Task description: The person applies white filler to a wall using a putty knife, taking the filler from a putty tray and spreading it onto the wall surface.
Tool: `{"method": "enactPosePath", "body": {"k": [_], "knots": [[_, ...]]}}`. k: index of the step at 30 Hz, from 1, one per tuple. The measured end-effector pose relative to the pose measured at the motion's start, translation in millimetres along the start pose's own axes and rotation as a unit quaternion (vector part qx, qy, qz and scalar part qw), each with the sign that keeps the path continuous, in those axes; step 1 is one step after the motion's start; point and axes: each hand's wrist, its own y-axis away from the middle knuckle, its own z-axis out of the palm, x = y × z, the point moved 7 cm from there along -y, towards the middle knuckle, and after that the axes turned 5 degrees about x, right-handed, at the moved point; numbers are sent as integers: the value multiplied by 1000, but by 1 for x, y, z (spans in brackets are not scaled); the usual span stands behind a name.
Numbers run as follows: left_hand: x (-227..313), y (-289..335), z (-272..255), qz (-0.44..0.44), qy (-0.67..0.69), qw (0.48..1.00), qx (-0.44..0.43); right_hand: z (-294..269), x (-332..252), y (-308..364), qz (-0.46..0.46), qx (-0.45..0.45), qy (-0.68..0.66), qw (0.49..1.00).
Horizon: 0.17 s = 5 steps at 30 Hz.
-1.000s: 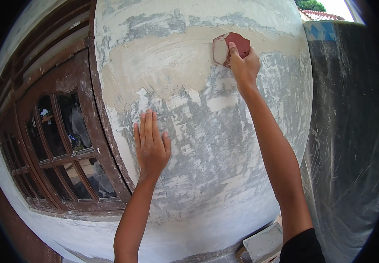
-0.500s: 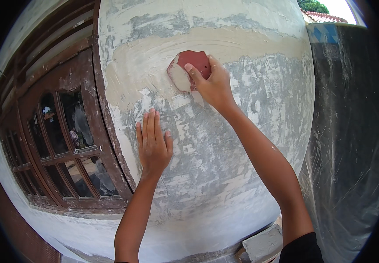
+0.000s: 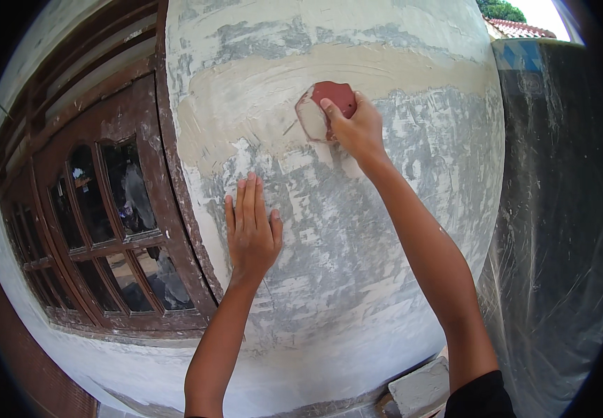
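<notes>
Wall: where the frame's centre lay, a patchy grey plastered wall (image 3: 357, 230) carried a tan band across its upper part.
Right hand: the right hand (image 3: 357, 129) closed on a red sanding pad (image 3: 329, 104), upper centre, pressed to the wall.
Left hand: the left hand (image 3: 251, 230) lay open, flat on the plaster.
Edges: a brown window frame (image 3: 106, 230) stood left, plastic sheeting (image 3: 559, 230) right.

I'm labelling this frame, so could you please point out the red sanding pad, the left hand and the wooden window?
red sanding pad (image 3: 334, 95), head view, upper red face.
left hand (image 3: 250, 233), head view, back of hand.
wooden window (image 3: 110, 237), head view, middle glazing bar.
</notes>
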Motion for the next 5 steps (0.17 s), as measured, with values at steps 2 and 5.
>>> {"method": "enactPosePath", "body": {"k": [2,5], "knots": [[2,0,0,-3,1,1000,-1,-34,28,-14,96,96,-85,987],[5,0,2,-8,-8,1000,-3,-34,32,-14,79,138,-181,971]]}}
